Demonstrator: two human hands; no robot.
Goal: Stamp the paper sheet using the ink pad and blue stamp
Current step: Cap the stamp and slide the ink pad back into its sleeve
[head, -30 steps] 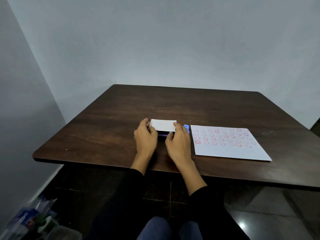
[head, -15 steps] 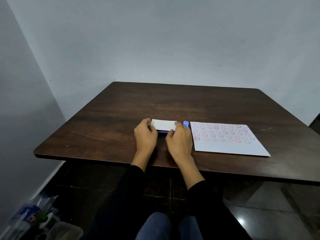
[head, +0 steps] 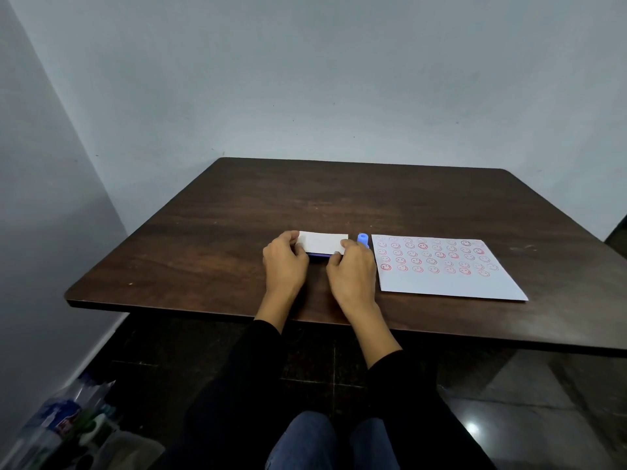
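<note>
The ink pad [head: 322, 243] is a flat box with a white lid and a blue base, lying near the middle of the dark wooden table [head: 237, 212]. My left hand [head: 284, 266] grips its left end and my right hand [head: 351, 274] grips its right end. The lid looks down on the base. Just right of the pad stands the small blue stamp [head: 363, 239], upright and untouched. To the right lies the white paper sheet [head: 441, 286], whose upper part carries several rows of red smiley prints.
Walls close off the table at the back and left. On the floor at lower left lies a heap of plastic bottles and bags [head: 64, 425]. My legs sit under the table's near edge.
Both hands stay on the ink pad's ends. The lid's front edge seems to have come down a little closer to the blue base.
</note>
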